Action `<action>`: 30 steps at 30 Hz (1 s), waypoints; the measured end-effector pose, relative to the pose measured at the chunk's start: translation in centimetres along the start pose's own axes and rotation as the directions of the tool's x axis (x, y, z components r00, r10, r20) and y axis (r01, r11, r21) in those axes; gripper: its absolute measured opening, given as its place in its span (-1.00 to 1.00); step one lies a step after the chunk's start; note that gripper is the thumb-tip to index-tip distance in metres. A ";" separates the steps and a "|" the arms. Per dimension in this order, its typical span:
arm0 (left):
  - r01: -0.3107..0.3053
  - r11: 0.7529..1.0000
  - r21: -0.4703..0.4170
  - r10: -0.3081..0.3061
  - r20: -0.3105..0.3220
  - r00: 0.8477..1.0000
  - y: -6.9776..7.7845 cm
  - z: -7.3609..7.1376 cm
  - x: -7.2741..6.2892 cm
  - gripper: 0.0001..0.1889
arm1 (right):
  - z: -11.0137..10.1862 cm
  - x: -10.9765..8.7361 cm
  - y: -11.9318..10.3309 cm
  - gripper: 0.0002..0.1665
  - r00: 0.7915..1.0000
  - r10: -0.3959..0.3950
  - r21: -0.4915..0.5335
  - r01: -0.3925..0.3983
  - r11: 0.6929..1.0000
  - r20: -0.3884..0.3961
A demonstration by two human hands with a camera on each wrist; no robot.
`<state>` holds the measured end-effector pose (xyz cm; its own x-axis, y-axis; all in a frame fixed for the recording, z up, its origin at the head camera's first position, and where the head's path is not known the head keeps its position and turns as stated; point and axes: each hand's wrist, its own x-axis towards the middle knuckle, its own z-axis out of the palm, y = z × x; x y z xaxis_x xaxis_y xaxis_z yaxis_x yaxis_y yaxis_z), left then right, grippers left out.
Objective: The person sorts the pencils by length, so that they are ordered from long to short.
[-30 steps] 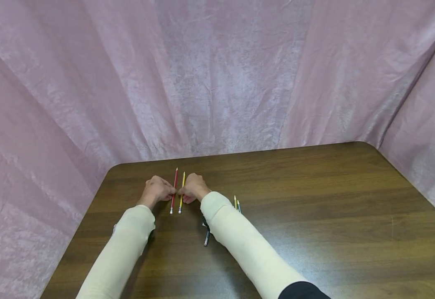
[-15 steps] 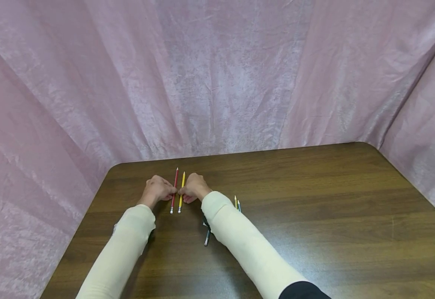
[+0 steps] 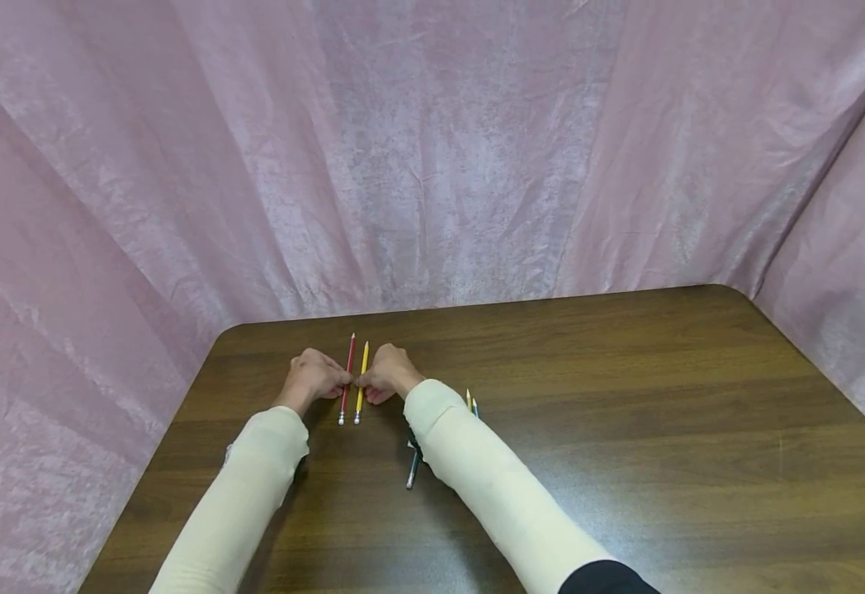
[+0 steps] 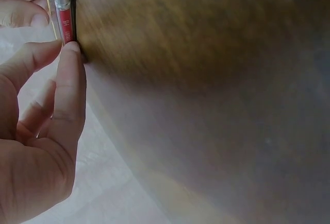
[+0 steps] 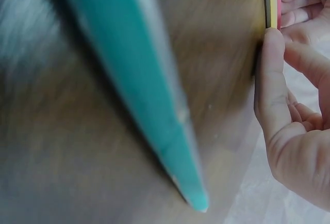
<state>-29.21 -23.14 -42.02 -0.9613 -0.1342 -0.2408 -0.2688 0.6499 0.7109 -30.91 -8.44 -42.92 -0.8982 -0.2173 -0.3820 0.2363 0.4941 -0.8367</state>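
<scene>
Two pencils lie side by side on the wooden table, white eraser ends toward me and points away. The left one is a red pencil (image 3: 345, 402); my left hand (image 3: 310, 378) pinches it at mid-length between thumb and index finger. Just to its right is a yellow pencil (image 3: 360, 403), pinched the same way by my right hand (image 3: 390, 371). A narrow gap separates the two. Up close in the left wrist view, the thumb and index fingertip meet at the red pencil (image 4: 65, 20). The right wrist view has the index fingertip against the yellow pencil (image 5: 273, 13).
More pencils lie partly hidden under my right forearm: a dark pencil's eraser end (image 3: 411, 474), a yellow pencil tip (image 3: 468, 399) and a bluish tip (image 3: 475, 407). A blurred teal stick-like thing (image 5: 139, 69) crosses the right wrist view. Pink curtain (image 3: 432, 165) hangs behind the table (image 3: 663, 396).
Hardly anything differs. Both hands keep their pinch on the two pencils, and the right forearm has shifted very slightly to the right.
</scene>
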 end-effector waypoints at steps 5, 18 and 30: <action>-0.006 1.000 -0.012 0.006 0.003 1.000 0.0 -0.1 0.2 -0.88 | -0.6 -0.3 -0.1 -0.72 1.000 0.000 0.006 0.000 1.000 -0.005; -0.001 0.999 -0.046 0.001 0.001 1.000 0.5 -0.8 -0.1 -0.84 | -2.4 -1.1 -0.9 -0.76 1.000 -0.007 0.021 0.006 1.000 0.026; -0.041 0.999 0.000 0.041 0.005 0.999 1.3 -1.0 -0.6 -0.84 | -4.9 -3.5 -1.7 -0.77 0.993 -0.098 -0.098 0.104 0.990 0.063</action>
<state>-29.01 -22.94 -40.34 -0.9711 -0.1041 -0.2146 -0.2293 0.6546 0.7203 -29.97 -4.36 -38.26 -0.8922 -0.3171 -0.3217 0.1040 0.5488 -0.8295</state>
